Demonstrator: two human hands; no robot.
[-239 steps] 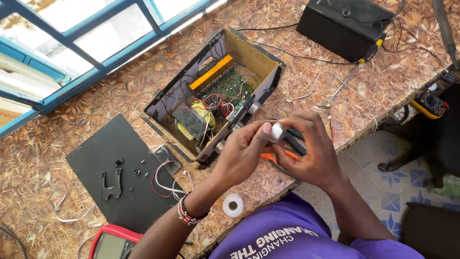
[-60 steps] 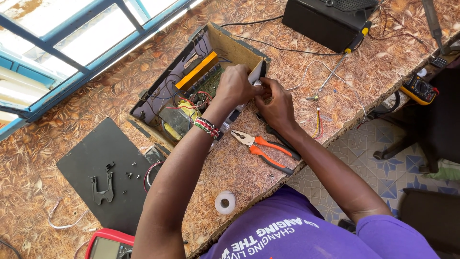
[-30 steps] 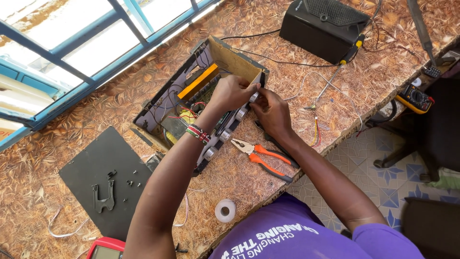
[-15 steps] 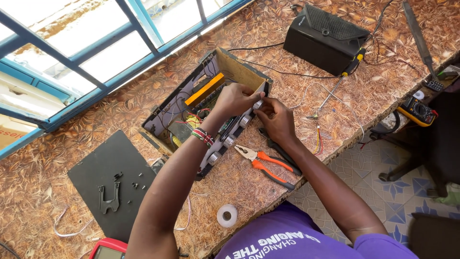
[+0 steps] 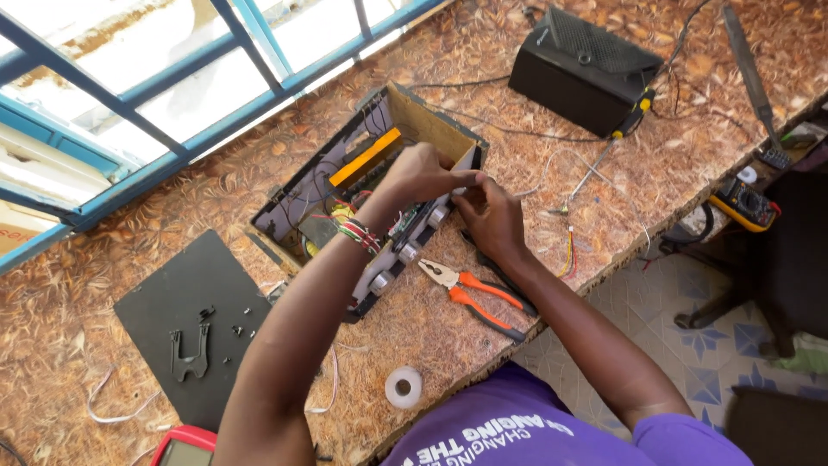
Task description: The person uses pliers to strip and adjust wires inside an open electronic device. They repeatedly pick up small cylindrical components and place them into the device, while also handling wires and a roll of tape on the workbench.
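Viewing from the head camera: one view, looking down on the table [image 5: 604, 224] and both hands.
Open case: an opened electronics case [image 5: 371, 185] lies on the table near the window frame, its lid off, with a circuit board, wires and an orange bar visible inside.
Front panel: the grey panel with round knobs [image 5: 405, 250] runs along the near side of the case.
Left hand: the left hand [image 5: 418, 173] reaches over the case at its right corner; its fingers are curled narrow and pinch a small part at the panel's end, too small to identify.
Right hand: the right hand [image 5: 492, 216] meets the left at the same corner; its fingers are pinched narrow against that same spot.
Pliers: orange-handled pliers [image 5: 474, 293] lie on the table just beside the right wrist, untouched.
Tape roll: a white tape roll [image 5: 404, 387] lies near the table's front edge.
Black cover: a flat black cover plate [image 5: 185, 302] with loose screws lies left of the case.
Speaker box: a black speaker box [image 5: 582, 65] stands well apart, at the far side.
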